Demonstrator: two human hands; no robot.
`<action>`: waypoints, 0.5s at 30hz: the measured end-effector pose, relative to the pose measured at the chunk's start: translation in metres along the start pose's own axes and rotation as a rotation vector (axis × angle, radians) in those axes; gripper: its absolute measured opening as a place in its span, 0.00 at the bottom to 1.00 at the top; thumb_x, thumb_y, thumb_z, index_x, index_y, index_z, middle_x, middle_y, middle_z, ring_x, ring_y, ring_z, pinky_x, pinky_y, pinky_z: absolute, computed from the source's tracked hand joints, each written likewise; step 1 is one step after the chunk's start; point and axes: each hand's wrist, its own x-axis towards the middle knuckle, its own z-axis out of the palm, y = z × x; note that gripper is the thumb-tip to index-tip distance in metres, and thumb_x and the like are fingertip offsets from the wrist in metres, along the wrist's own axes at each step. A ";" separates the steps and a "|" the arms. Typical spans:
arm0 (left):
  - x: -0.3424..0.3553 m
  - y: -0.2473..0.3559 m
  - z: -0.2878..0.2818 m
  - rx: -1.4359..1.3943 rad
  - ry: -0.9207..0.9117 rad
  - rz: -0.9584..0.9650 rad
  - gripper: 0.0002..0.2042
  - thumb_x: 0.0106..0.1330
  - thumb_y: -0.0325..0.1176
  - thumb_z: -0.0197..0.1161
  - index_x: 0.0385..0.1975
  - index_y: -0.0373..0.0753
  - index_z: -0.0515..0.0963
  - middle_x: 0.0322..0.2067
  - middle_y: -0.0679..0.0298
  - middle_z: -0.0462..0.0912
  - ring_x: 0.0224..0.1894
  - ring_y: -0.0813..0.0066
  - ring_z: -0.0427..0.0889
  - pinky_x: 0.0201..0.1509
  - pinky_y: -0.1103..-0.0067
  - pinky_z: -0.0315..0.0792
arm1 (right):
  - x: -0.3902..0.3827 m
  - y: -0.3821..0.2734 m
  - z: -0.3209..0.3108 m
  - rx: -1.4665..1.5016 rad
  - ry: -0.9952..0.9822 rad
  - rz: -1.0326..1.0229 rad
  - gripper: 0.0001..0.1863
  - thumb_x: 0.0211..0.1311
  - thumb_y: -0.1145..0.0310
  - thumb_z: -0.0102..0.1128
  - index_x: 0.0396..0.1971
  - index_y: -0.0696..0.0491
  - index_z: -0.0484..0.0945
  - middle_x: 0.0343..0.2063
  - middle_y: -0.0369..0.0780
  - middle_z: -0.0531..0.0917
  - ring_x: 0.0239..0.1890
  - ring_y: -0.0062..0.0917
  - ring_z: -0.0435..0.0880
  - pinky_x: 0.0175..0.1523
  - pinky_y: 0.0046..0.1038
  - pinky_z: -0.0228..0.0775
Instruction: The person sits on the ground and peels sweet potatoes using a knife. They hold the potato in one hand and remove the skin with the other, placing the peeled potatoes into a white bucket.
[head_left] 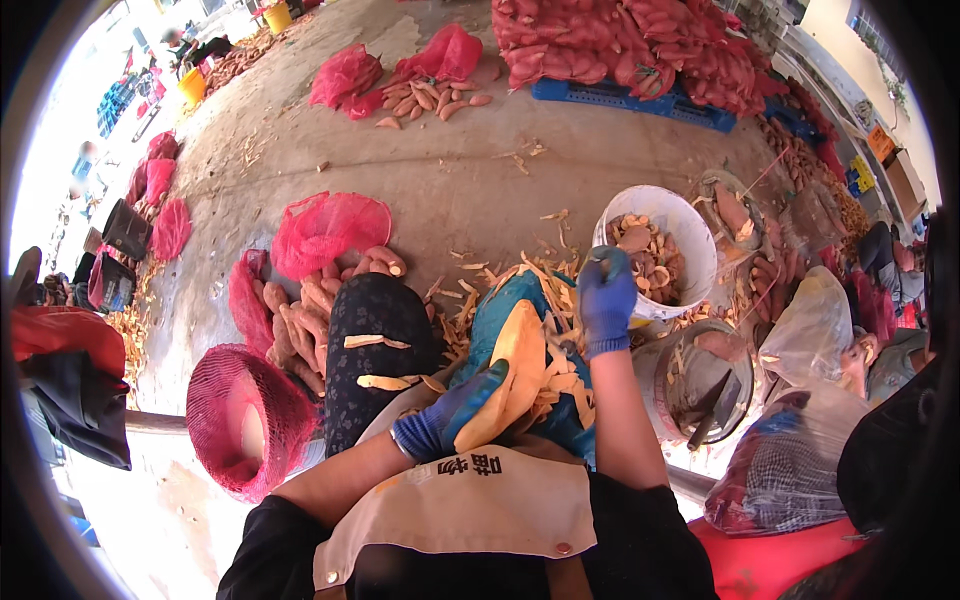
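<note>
My left hand, in a blue knitted glove, is wrapped round a large peeled sweet potato with pale orange flesh, above my lap. My right hand, gloved the same, is raised at the near left rim of a white bucket. Its fingers are curled closed; whatever they may hold is hidden. Inside the bucket lie brown and orange sweet potato scraps. Strips of peel cover the blue cloth on my lap, and a few rest on my dark patterned trouser leg.
Left of my knee, unpeeled sweet potatoes spill from a red mesh sack. A mesh-lined tub stands nearer. On my right is a grey bucket with a knife across it. Stacked full sacks sit on a blue pallet ahead.
</note>
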 end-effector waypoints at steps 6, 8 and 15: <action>0.000 -0.005 -0.007 -0.017 -0.012 -0.098 0.21 0.76 0.42 0.48 0.62 0.34 0.66 0.54 0.64 0.74 0.54 0.78 0.72 0.61 0.81 0.66 | -0.010 0.006 0.023 -0.147 -0.074 -0.098 0.07 0.57 0.68 0.57 0.34 0.53 0.76 0.29 0.48 0.81 0.33 0.47 0.81 0.39 0.42 0.73; 0.003 -0.015 -0.014 -0.088 -0.005 -0.080 0.21 0.76 0.42 0.48 0.62 0.35 0.66 0.54 0.64 0.74 0.53 0.78 0.73 0.60 0.81 0.67 | 0.012 0.012 0.022 -0.194 0.083 -0.116 0.07 0.56 0.69 0.56 0.33 0.54 0.75 0.29 0.49 0.80 0.33 0.48 0.80 0.39 0.42 0.72; 0.004 -0.014 -0.017 -0.209 -0.090 -0.097 0.20 0.76 0.39 0.50 0.61 0.35 0.67 0.50 0.65 0.76 0.51 0.79 0.75 0.58 0.83 0.70 | -0.020 -0.008 0.017 -0.118 -0.160 -0.110 0.06 0.55 0.68 0.57 0.32 0.51 0.75 0.29 0.46 0.81 0.35 0.46 0.81 0.39 0.42 0.73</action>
